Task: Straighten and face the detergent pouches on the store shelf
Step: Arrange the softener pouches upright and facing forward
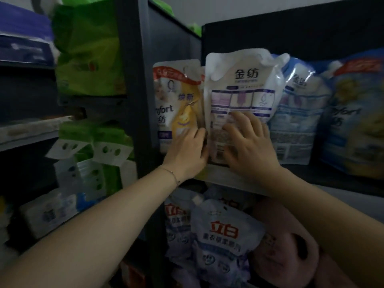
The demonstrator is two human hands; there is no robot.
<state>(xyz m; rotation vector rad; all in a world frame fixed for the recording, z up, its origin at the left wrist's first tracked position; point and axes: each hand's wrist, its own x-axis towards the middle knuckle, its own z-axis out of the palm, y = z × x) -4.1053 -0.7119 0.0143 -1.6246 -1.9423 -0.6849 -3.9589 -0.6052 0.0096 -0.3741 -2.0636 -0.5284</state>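
Where the white pouch (239, 96) stands at the edge of the shelf (220, 176) between a yellow pouch (176, 104) and a blue pouch (299, 113), the right hand (249, 148) lies flat, fingers spread, on its lower face. The left hand (187, 150) meets its left edge; whether it grips is unclear.

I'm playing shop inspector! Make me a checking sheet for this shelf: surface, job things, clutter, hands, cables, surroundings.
Surface: grey shelf board, pouches standing in a row.
Job's things: white pouch shows its back panel and barcode; yellow pouch beside it faces front; blue-and-white pouch also shows its back.
Clutter: nothing seen.
Hands: right hand lies flat, fingers spread, on the white pouch; left hand touches the yellow pouch where both pouches meet, grip unclear.
Cables: nothing seen.
Surroundings: red-lettered pouches on the shelf below; green packs at left.
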